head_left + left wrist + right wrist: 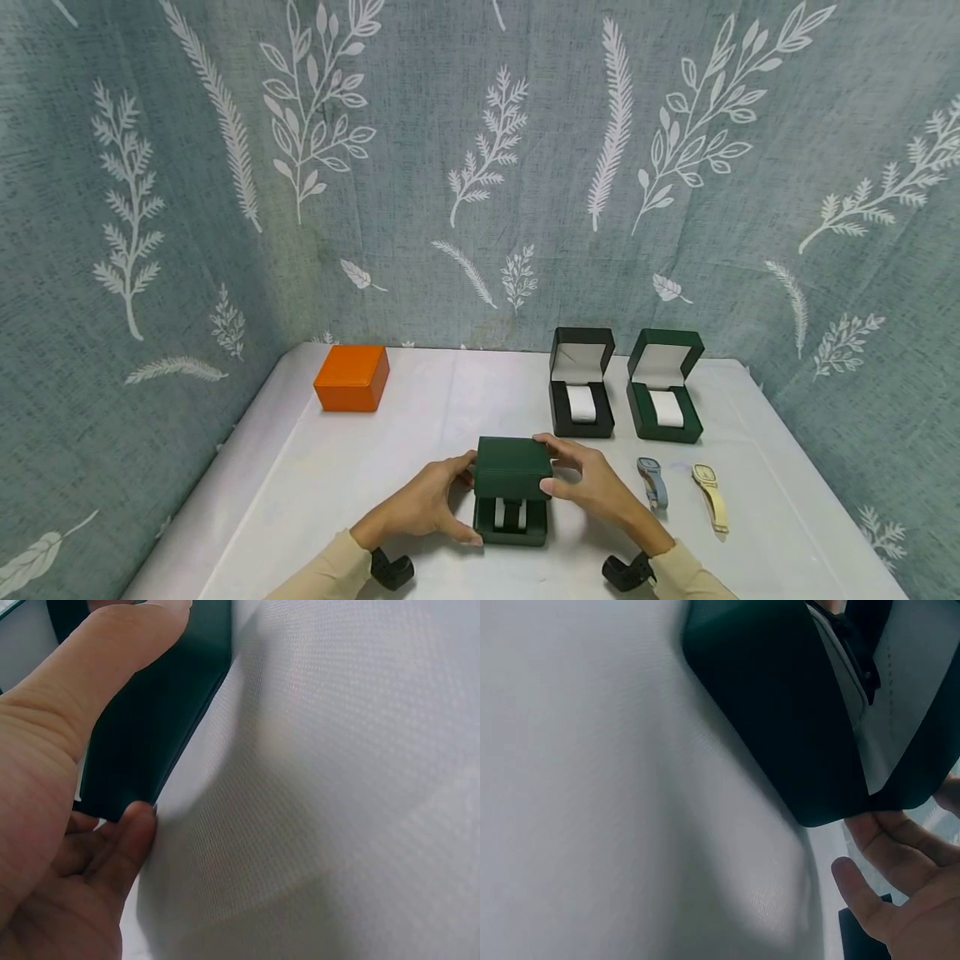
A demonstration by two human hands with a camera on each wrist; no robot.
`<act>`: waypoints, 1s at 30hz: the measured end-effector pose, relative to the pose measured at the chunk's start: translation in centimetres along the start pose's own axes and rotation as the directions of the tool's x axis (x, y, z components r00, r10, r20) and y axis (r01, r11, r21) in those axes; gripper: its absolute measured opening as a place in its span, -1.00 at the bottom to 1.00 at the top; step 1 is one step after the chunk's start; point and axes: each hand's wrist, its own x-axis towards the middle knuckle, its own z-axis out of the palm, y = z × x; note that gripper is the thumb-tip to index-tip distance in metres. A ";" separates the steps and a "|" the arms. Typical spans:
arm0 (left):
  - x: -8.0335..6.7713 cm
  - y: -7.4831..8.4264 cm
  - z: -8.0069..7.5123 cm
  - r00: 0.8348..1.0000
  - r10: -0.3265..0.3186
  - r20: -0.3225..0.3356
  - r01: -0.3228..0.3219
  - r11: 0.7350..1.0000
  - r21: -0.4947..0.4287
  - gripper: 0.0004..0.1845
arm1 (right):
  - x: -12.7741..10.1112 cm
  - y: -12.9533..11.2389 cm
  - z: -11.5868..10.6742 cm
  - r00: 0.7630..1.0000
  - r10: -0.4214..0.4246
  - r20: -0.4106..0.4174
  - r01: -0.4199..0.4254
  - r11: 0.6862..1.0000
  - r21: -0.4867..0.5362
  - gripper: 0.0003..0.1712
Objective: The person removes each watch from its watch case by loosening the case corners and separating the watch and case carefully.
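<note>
A dark green watch box (513, 533) sits at the front middle of the table, its lid (513, 467) tilted partway over the base. Inside, a black-strapped watch (512, 513) lies around the white cushion. My left hand (427, 502) grips the base by its left side, thumb at the front corner; in the left wrist view, fingers (135, 832) touch the far corner. With my right hand (592, 483) I hold the lid's right side, thumb at its front edge and fingers toward its back. The right wrist view shows fingertips (870, 832) by the hinge.
Behind to the right stand an open black watch box (582, 432) and another open green one (669, 433), each with a white cushion. A blue watch (654, 485) and a gold watch (711, 498) lie on the right. An orange box (352, 379) stands closed at back left.
</note>
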 end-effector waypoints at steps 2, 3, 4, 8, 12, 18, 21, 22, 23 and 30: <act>0.0 0.0 0.0 1.000 0.004 -0.002 -0.004 1.000 -0.001 0.20 | 0.1 -0.1 0.0 1.000 0.011 0.000 -0.011 1.000 0.011 -0.30; 0.0 0.0 0.0 1.000 0.004 -0.002 -0.004 1.000 -0.002 0.20 | 0.1 -0.2 0.0 1.000 0.015 0.001 -0.015 1.000 0.020 -0.30; 0.0 0.1 0.0 1.000 0.004 -0.003 -0.004 1.000 -0.003 0.20 | 0.2 -0.2 -0.1 1.000 0.017 0.003 -0.017 0.999 0.027 -0.30; -0.1 0.1 0.0 1.000 0.004 -0.011 -0.004 1.000 0.001 0.21 | 0.3 -0.3 -0.2 0.998 0.054 0.014 -0.055 0.997 0.045 -0.32; -0.2 0.1 0.1 1.000 0.004 -0.013 -0.004 1.000 -0.001 0.21 | 0.5 -0.2 -0.2 0.993 0.115 0.015 -0.116 0.991 0.061 -0.35; -0.3 0.1 0.2 1.000 0.003 -0.013 -0.003 1.000 -0.002 0.18 | 0.7 -0.2 -0.2 0.990 0.135 0.030 -0.137 0.985 0.103 -0.35; -0.3 0.2 0.2 1.000 -0.002 -0.013 0.002 1.000 0.002 0.19 | 0.9 -0.2 -0.2 0.991 0.128 0.031 -0.131 0.986 0.106 -0.37; -0.2 0.1 0.2 1.000 -0.005 -0.013 0.005 1.000 0.003 0.20 | 0.9 -0.2 -0.2 0.991 0.128 0.027 -0.130 0.986 0.104 -0.37; -0.2 0.1 0.2 1.000 -0.008 -0.013 0.008 1.000 0.005 0.21 | 1.0 -0.2 -0.2 0.992 0.127 0.021 -0.128 0.987 0.100 -0.38; -0.2 -0.1 0.1 1.000 -0.022 -0.019 0.023 0.999 0.031 0.25 | 1.4 -0.1 -0.3 0.993 0.121 0.000 -0.121 0.991 0.049 -0.41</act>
